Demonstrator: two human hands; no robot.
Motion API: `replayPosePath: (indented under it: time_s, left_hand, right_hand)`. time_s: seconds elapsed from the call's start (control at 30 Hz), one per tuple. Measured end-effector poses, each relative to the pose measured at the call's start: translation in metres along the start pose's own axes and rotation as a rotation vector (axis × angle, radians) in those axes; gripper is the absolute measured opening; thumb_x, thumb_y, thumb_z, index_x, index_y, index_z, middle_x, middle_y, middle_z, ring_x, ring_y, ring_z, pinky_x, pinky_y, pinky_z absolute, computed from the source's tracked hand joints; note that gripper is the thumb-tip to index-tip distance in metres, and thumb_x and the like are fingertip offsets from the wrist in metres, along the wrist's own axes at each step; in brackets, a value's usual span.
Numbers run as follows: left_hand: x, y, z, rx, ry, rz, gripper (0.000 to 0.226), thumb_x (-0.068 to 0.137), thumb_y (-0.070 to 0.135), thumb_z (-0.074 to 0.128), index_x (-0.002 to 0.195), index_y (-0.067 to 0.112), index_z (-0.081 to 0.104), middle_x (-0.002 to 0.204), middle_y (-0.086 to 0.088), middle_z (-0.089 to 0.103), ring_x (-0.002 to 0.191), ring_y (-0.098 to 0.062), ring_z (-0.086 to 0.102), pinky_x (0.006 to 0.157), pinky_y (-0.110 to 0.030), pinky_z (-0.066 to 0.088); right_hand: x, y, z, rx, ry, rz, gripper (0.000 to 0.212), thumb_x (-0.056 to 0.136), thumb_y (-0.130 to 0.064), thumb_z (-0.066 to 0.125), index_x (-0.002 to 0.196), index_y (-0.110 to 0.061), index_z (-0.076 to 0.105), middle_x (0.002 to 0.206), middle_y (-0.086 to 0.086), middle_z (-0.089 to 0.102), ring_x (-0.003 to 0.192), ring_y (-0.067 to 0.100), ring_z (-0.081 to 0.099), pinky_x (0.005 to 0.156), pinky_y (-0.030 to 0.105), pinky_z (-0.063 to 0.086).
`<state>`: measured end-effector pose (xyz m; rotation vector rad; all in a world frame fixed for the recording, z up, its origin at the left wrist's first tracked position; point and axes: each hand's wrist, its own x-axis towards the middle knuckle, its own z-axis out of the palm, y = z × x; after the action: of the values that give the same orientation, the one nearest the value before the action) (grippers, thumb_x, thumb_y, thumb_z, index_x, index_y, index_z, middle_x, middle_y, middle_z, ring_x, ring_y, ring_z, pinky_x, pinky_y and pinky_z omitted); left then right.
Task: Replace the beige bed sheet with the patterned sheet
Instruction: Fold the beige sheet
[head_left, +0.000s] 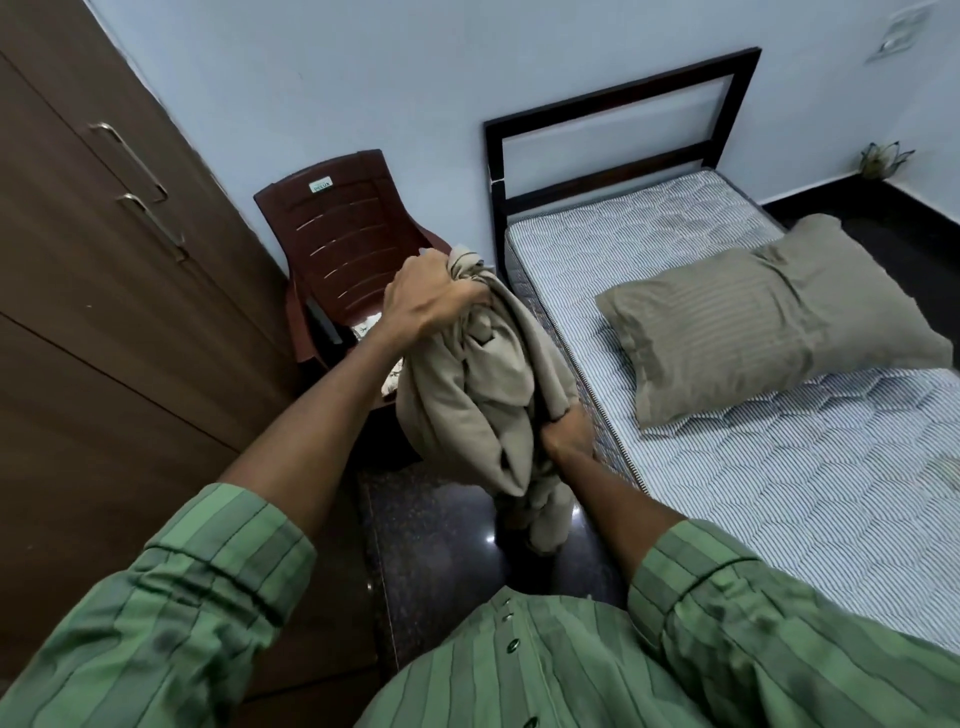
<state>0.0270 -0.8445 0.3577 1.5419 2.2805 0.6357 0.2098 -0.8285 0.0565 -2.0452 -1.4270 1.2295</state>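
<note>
Beside a bare striped mattress (727, 467) and a brown plastic chair (343, 249), I hold the beige bed sheet (478, 400) bunched over the dark floor. It looks light, limp and likely to slip loose, best gripped by gathered folds. My left hand (431, 299), arm extended, clenches its top; my right hand (566, 434) curls into its lower side.

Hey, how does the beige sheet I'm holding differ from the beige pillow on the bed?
The bunched beige bed sheet hangs off the bed, gripped at the top by the left hand and lower down by the right hand; the beige striped pillow lies untouched on the bare striped mattress. The sheet is crumpled and limp, the pillow plump and rectangular. The sheet looks plain, the pillow faintly striped. Both are a similar beige.
</note>
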Motion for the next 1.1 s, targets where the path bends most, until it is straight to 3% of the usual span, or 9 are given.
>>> replayPosePath:
  time_s: [0.2, 0.33, 0.47, 0.57, 0.63, 0.67, 0.77, 1.03, 1.1]
  left_hand:
    - [0.006, -0.019, -0.015, -0.581, -0.009, 0.015, 0.015, 0.069, 0.021, 0.077, 0.082, 0.013, 0.078, 0.087, -0.007, 0.077, 0.082, -0.022, 0.071, 0.084, -0.044, 0.058]
    - [0.014, -0.032, -0.025, -0.361, 0.173, -0.027, 0.030, 0.064, 0.043, 0.071, 0.076, 0.016, 0.075, 0.077, -0.002, 0.074, 0.073, -0.012, 0.066, 0.072, -0.041, 0.056]
    - [0.009, -0.030, -0.010, 0.047, 0.205, -0.096, 0.054, 0.063, 0.063, 0.067, 0.089, 0.016, 0.073, 0.093, -0.010, 0.074, 0.094, -0.033, 0.069, 0.081, -0.041, 0.057]
    - [0.007, -0.038, 0.000, 0.202, 0.221, -0.114, 0.058, 0.070, 0.062, 0.069, 0.099, 0.013, 0.072, 0.104, -0.017, 0.072, 0.101, -0.039, 0.067, 0.084, -0.042, 0.053]
    - [0.007, -0.051, -0.004, 0.235, 0.257, -0.157, 0.058, 0.073, 0.062, 0.069, 0.100, 0.011, 0.073, 0.103, -0.019, 0.072, 0.100, -0.041, 0.068, 0.083, -0.043, 0.054]
    - [0.009, -0.058, -0.007, 0.236, 0.284, -0.173, 0.057, 0.074, 0.061, 0.069, 0.101, 0.011, 0.074, 0.103, -0.019, 0.072, 0.099, -0.042, 0.068, 0.083, -0.044, 0.054]
    - [0.010, -0.069, -0.023, 0.234, 0.389, -0.172, 0.047, 0.078, 0.055, 0.068, 0.102, 0.015, 0.075, 0.101, -0.019, 0.072, 0.097, -0.044, 0.067, 0.082, -0.046, 0.053]
    - [0.012, -0.049, -0.036, 0.290, 0.432, 0.047, 0.039, 0.074, 0.056, 0.065, 0.092, 0.023, 0.074, 0.084, -0.011, 0.073, 0.086, -0.040, 0.070, 0.073, -0.042, 0.055]
    - [0.015, -0.042, -0.037, 0.314, 0.418, 0.083, 0.038, 0.072, 0.053, 0.068, 0.092, 0.021, 0.075, 0.084, -0.013, 0.073, 0.087, -0.040, 0.070, 0.073, -0.041, 0.055]
  right_hand:
    - [0.006, -0.014, -0.040, 0.057, 0.111, 0.109, 0.025, 0.089, -0.017, 0.062, 0.110, -0.012, 0.074, 0.111, 0.017, 0.072, 0.106, 0.038, 0.069, 0.090, 0.042, 0.057]
    - [0.037, -0.010, -0.053, 0.227, 0.039, 0.175, 0.012, 0.086, -0.005, 0.067, 0.081, -0.015, 0.069, 0.104, 0.012, 0.068, 0.074, 0.030, 0.069, 0.041, 0.034, 0.055]
    - [0.029, -0.049, -0.065, 0.090, -0.128, -0.099, 0.024, 0.094, -0.009, 0.053, 0.101, -0.014, 0.075, 0.095, 0.007, 0.071, 0.084, 0.026, 0.067, 0.070, 0.035, 0.056]
    - [0.021, -0.077, -0.084, 0.068, -0.556, -0.166, 0.012, 0.093, -0.022, 0.068, 0.098, -0.014, 0.075, 0.100, 0.009, 0.073, 0.090, 0.023, 0.068, 0.084, 0.037, 0.057]
    - [0.040, -0.076, -0.102, -0.060, -0.466, -0.178, 0.015, 0.083, -0.023, 0.078, 0.093, -0.012, 0.074, 0.098, 0.012, 0.074, 0.084, 0.024, 0.071, 0.069, 0.030, 0.057]
    - [0.054, -0.072, -0.110, -0.165, -0.275, -0.148, 0.021, 0.078, -0.025, 0.078, 0.093, -0.012, 0.072, 0.097, 0.013, 0.073, 0.085, 0.027, 0.071, 0.068, 0.030, 0.056]
    - [0.082, -0.048, -0.136, -0.377, 0.341, -0.094, 0.026, 0.088, -0.019, 0.066, 0.113, -0.012, 0.068, 0.119, 0.019, 0.067, 0.116, 0.038, 0.063, 0.093, 0.043, 0.051]
    - [0.061, -0.031, -0.081, -0.463, 0.041, -0.210, 0.037, 0.093, -0.023, 0.057, 0.123, -0.002, 0.064, 0.129, 0.024, 0.063, 0.121, 0.039, 0.059, 0.096, 0.037, 0.049]
    - [0.048, -0.039, -0.062, -0.390, -0.123, -0.241, 0.044, 0.090, -0.027, 0.071, 0.128, -0.006, 0.063, 0.128, 0.019, 0.065, 0.116, 0.034, 0.062, 0.092, 0.035, 0.049]
